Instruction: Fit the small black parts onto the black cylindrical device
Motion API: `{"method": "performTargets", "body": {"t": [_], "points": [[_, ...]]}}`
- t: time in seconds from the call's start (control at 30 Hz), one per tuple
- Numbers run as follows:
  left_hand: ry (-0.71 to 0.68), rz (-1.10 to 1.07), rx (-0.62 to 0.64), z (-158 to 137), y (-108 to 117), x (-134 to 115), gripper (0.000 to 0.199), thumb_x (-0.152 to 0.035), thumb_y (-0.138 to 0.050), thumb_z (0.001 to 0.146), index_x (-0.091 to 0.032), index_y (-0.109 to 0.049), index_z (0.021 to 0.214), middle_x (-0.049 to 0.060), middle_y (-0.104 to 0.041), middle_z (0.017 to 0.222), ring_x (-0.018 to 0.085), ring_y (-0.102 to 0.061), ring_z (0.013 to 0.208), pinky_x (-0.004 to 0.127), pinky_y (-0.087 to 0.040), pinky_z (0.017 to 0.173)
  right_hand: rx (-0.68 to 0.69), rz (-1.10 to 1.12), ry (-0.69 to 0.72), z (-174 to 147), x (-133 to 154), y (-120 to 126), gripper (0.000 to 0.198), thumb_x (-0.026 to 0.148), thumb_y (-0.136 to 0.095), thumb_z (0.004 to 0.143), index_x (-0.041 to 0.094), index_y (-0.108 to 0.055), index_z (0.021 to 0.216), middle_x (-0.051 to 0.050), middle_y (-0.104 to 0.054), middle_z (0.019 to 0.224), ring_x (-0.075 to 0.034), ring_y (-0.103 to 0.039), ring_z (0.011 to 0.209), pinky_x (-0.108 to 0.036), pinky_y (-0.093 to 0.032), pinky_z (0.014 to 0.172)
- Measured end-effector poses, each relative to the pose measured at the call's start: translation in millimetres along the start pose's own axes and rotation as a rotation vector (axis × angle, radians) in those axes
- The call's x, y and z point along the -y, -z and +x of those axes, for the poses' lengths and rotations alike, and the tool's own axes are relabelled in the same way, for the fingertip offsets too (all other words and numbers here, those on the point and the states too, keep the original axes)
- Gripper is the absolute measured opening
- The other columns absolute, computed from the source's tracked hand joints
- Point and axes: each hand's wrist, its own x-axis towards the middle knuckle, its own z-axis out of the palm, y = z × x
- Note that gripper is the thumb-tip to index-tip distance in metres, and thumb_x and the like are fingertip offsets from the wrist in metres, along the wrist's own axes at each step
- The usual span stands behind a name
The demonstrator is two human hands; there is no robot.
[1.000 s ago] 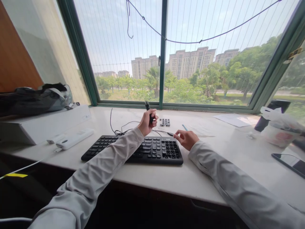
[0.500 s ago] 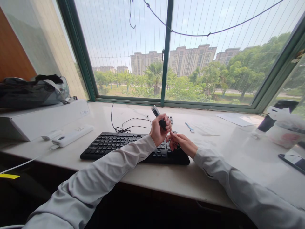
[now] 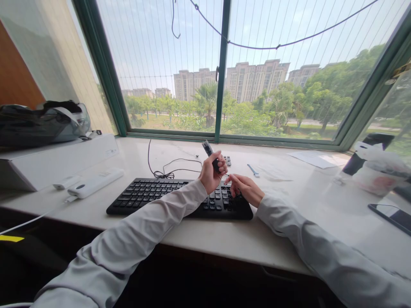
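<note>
Black handheld tool (image 3: 208, 149), centre of frame: we judge it light and stiff, best held mid-handle. Left hand (image 3: 210, 174) curls closed round it; right hand (image 3: 246, 189), half-curled above the keyboard (image 3: 147, 193), grips something we cannot confirm.

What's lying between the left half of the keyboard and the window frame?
The head view shows a thin black cable, bunched close behind the keyboard, lying on the white desk there.
</note>
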Motion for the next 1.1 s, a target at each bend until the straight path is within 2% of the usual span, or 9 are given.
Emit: {"method": "performTargets", "body": {"t": [0.13, 0.27, 0.37, 0.6, 0.87, 1.1], "points": [[0.022, 0.108, -0.020, 8, 7, 3, 0.026, -0.028, -0.066, 0.076, -0.016, -0.044, 0.068, -0.004, -0.039, 0.060, 0.005, -0.038, 0.050, 0.019, -0.035, 0.050, -0.144, -0.249, -0.023, 1, -11, 13, 0.049, 0.055, -0.028, 0.091, 0.019, -0.061, 0.085, 0.004, -0.055, 0.050, -0.012, -0.053, 0.054, -0.027, -0.040, 0.065], [0.173, 0.231, 0.083, 10, 14, 10, 0.029, -0.034, -0.069, 0.074, -0.015, -0.048, 0.072, -0.004, -0.043, 0.064, 0.006, -0.041, 0.053, 0.020, -0.036, 0.052, -0.162, -0.378, -0.046, 2, -18, 20, 0.046, 0.052, -0.030, 0.091, 0.020, -0.062, 0.083, 0.004, -0.056, 0.049, -0.013, -0.053, 0.053, -0.028, -0.040, 0.065], [0.240, 0.340, 0.162, 7, 14, 14, 0.031, -0.037, -0.068, 0.075, -0.015, -0.047, 0.070, -0.003, -0.042, 0.063, 0.006, -0.041, 0.053, 0.021, -0.035, 0.053, -0.160, -0.397, -0.032, 2, -19, 19, 0.046, 0.051, -0.029, 0.092, 0.020, -0.062, 0.083, 0.003, -0.056, 0.051, -0.013, -0.054, 0.054, -0.027, -0.040, 0.064], [0.279, 0.487, 0.306, 5, 11, 20, 0.037, -0.042, -0.071, 0.070, -0.014, -0.047, 0.065, -0.002, -0.043, 0.062, 0.007, -0.041, 0.055, 0.023, -0.031, 0.053, -0.153, -0.417, 0.005, 4, -21, 20, 0.048, 0.051, -0.028, 0.092, 0.019, -0.060, 0.075, 0.003, -0.057, 0.050, -0.014, -0.055, 0.054, -0.027, -0.039, 0.063], [0.283, 0.577, 0.362, 5, 13, 16, 0.040, -0.048, -0.066, 0.073, -0.014, -0.046, 0.063, -0.002, -0.041, 0.062, 0.007, -0.037, 0.055, 0.023, -0.027, 0.052, -0.202, -0.404, -0.007, 5, -26, 21, 0.047, 0.049, -0.028, 0.092, 0.019, -0.060, 0.074, 0.002, -0.057, 0.049, -0.014, -0.056, 0.055, -0.028, -0.041, 0.066], [0.259, 0.597, 0.319, 5, 15, 18, 0.042, -0.049, -0.063, 0.075, -0.015, -0.044, 0.059, -0.002, -0.041, 0.060, 0.006, -0.035, 0.052, 0.023, -0.027, 0.051, -0.228, -0.391, -0.025, 6, -26, 22, 0.049, 0.051, -0.028, 0.092, 0.019, -0.061, 0.074, 0.002, -0.056, 0.049, -0.015, -0.056, 0.055, -0.028, -0.041, 0.066]]}}
